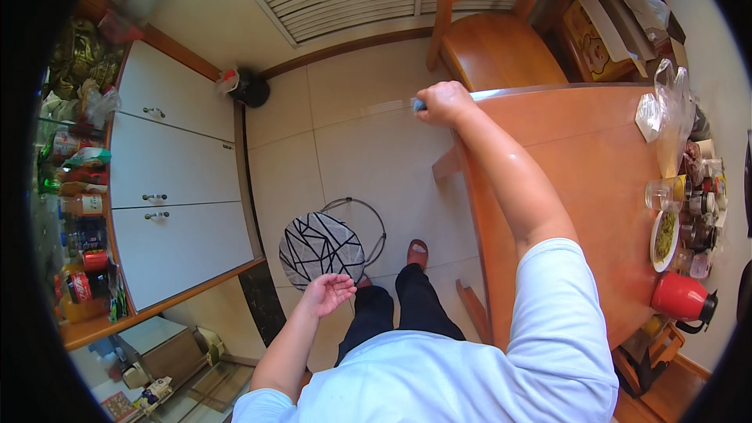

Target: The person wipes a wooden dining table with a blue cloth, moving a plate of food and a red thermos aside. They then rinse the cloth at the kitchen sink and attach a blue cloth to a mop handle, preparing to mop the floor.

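My right hand (445, 103) is closed around a small blue cloth (419, 104) at the far left corner of the wooden table (578, 188). Most of the cloth is hidden in my fist. My left hand (330, 295) hangs low on the left with its palm up, fingers a little curled and nothing in it. Just beyond it on the floor stands a round stool (322, 247) with a grey seat cover crossed by black lines. A metal ring of the stool shows behind the seat.
Along the table's right side are a red thermos jug (681, 296), a plate of green food (665, 241), a glass (661, 195) and a plastic bag (670, 123). A wooden chair (499, 47) stands beyond the table. White cabinets (176, 158) line the left, near a black bin (251, 88).
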{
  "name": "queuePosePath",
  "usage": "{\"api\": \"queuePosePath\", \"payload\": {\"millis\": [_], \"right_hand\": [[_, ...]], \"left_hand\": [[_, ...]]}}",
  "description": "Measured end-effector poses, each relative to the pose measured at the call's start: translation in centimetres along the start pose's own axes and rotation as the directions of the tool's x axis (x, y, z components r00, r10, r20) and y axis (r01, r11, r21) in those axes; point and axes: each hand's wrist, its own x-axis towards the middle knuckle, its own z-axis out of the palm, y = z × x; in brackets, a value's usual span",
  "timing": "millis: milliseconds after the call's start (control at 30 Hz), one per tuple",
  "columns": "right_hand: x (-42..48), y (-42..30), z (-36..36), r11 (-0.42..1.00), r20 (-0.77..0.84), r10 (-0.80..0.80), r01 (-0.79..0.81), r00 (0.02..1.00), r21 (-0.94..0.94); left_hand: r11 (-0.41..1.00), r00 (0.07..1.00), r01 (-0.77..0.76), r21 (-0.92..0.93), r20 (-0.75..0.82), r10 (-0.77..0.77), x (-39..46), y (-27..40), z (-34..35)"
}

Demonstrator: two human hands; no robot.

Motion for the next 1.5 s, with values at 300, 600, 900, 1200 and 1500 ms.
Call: {"api": "queuePosePath", "payload": {"millis": [300,600,900,1200,1500], "right_hand": [[-7.7,-1.6,3.1,0.878,-0.049,-0.467,0.457,0.883,-0.140],[-25.5,-6.9,8.4,0.854,-0.100,-0.466,0.477,0.879,0.209],[-28.5,-6.1,9.0,0.819,-0.621,0.252,0.178,0.742,0.546],[-54.5,-18.8,18.5,0.814,-0.308,0.380,-0.157,0.872,0.559],[-59.2,-20.8,22.7,0.471,-0.588,0.809,-0.621,0.022,0.626]], "left_hand": [[1.000,0.998,-0.009,0.023,-0.062,0.010,-1.1,0.6,-0.7],[0.995,0.999,0.040,0.090,-0.001,-0.040,-2.4,-0.2,-2.1],[0.953,0.996,0.085,0.290,0.003,-0.090,-4.1,0.2,-2.7],[0.868,0.975,0.163,0.469,0.059,-0.214,-3.5,-0.2,-1.3],[0.741,0.938,0.242,0.626,0.043,-0.343,-2.8,-3.6,0.9]]}}
